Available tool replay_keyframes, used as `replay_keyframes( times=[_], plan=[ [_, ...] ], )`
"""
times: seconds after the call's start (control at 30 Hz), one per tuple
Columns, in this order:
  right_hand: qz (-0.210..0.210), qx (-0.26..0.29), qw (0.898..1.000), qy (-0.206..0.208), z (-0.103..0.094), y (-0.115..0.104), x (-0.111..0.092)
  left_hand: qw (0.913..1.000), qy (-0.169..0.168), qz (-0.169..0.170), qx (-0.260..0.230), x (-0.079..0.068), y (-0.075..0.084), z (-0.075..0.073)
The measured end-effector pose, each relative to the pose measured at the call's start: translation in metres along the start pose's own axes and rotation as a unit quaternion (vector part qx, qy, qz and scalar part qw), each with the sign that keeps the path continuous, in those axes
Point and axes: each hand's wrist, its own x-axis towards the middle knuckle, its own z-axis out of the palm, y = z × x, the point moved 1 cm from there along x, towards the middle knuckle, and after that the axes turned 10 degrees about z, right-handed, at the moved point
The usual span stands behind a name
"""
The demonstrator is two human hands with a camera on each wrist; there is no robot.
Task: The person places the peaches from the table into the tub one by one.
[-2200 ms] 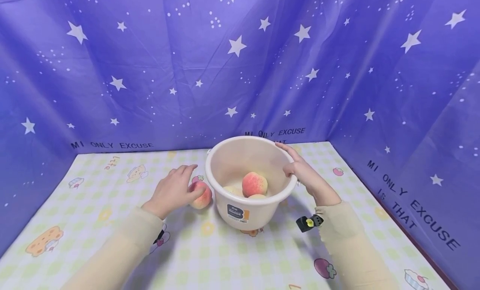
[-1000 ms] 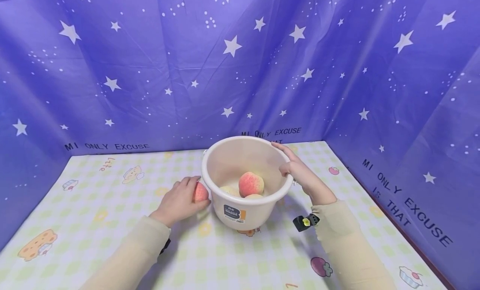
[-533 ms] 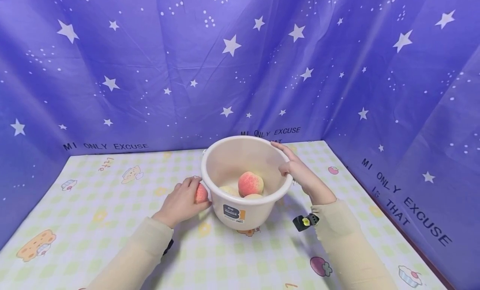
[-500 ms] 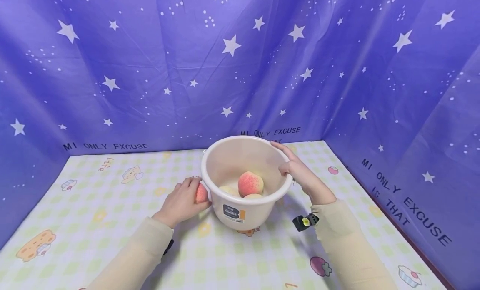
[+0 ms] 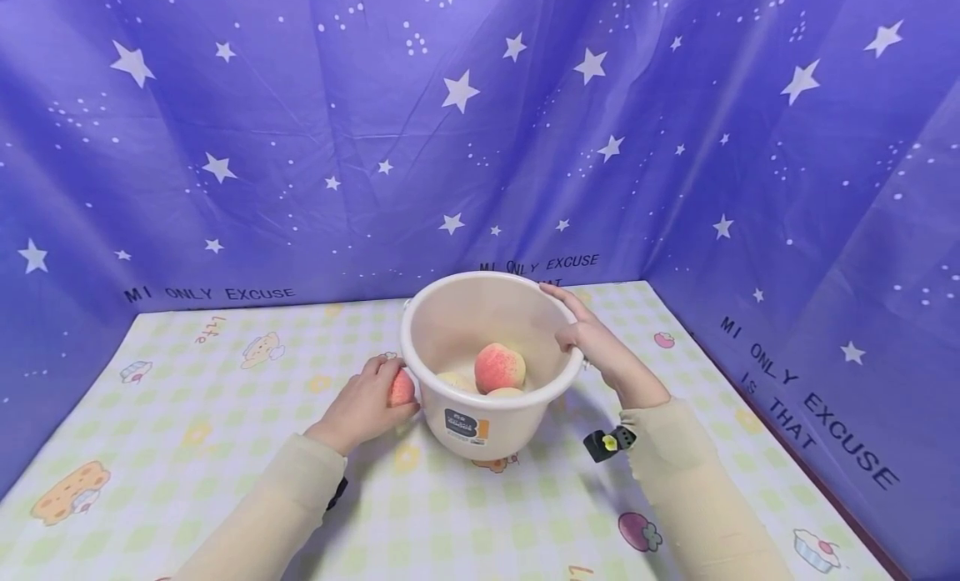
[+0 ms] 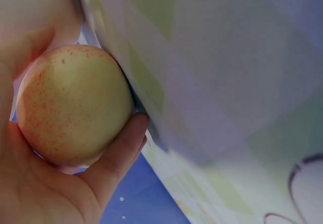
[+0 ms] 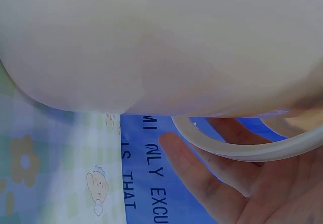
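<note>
In the head view, a pale plastic bucket (image 5: 517, 427) stands upright on the table. A red-and-yellow peach (image 5: 498, 368) lies inside it, with two paler fruits partly showing around that one. Left of the bucket, my left hand (image 5: 360, 406) grips another peach (image 5: 402, 389), thumb on the near side and fingers on the far side. The left wrist view shows this peach (image 6: 75, 103) within the curve of the hand, low by the tablecloth. My right hand (image 5: 603, 348) holds the bucket's right rim, thumb inside. In the right wrist view, the bucket's handle (image 7: 252, 152) crosses that hand.
A checked tablecloth (image 5: 247, 414) with cartoon prints covers the table. Purple curtains (image 5: 337, 106) with white stars hang behind it and along the sides. A black wrist device (image 5: 609, 443) sits below the right sleeve.
From reaching over beside the peach, my left hand has closed around it, and both stay by the bucket. The right hand keeps its hold on the rim. The head view has shifted slightly.
</note>
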Motion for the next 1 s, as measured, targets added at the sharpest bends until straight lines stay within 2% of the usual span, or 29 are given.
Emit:
replay_keyframes(
  times=[0.37,0.57,1.0],
  plan=[
    [0.002,0.003,1.000,0.001,0.000,0.000,-0.001,0.9998,0.018,-0.009,-0.010,0.003,-0.005,0.001],
    [0.000,0.000,1.000,-0.002,0.001,-0.003,0.000,0.9992,0.038,-0.009,-0.008,0.002,-0.008,-0.006],
    [0.001,0.002,1.000,-0.002,0.001,-0.002,0.000,0.9983,0.051,-0.021,-0.017,0.004,-0.004,-0.019]
  ],
)
